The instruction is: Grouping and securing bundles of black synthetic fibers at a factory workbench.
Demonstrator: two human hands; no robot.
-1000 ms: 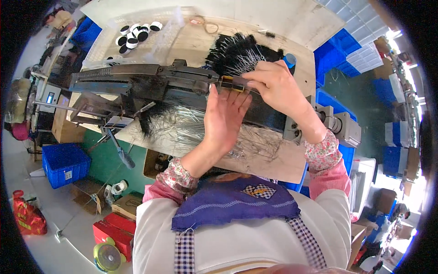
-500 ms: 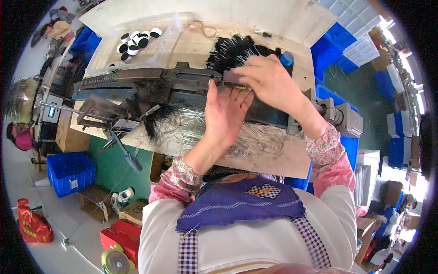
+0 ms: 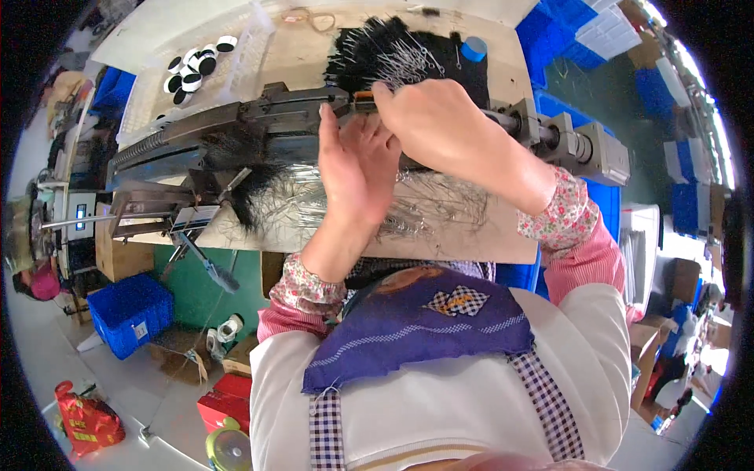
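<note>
A long, dark metal machine (image 3: 294, 112) runs across the bench, with black bristle fluff stuck along it. My left hand (image 3: 357, 169) rests at its front edge, palm up, thumb raised and fingers bent loosely beside the machine. Close to those fingers, my right hand (image 3: 436, 118) is curled over the machine, knuckles up. Its fingertips are mostly hidden, and whatever they pinch cannot be made out. Behind the hands lies a pile of small black wire brushes (image 3: 385, 55) with looped silver stems. Loose thin wires (image 3: 306, 208) are strewn in front of the machine.
A clear plastic tray (image 3: 243, 59) at the back left holds several round black-and-white pieces (image 3: 190, 71). A blue cap (image 3: 473, 49) stands beside the brushes. The machine's round shaft end (image 3: 573, 140) juts out at the right. A blue crate (image 3: 129, 314) sits on the floor at left.
The view has shifted, so the bench appears higher and farther left. My right hand has curled from extended fingers into a closed grip, and my left fingers have bent inward.
</note>
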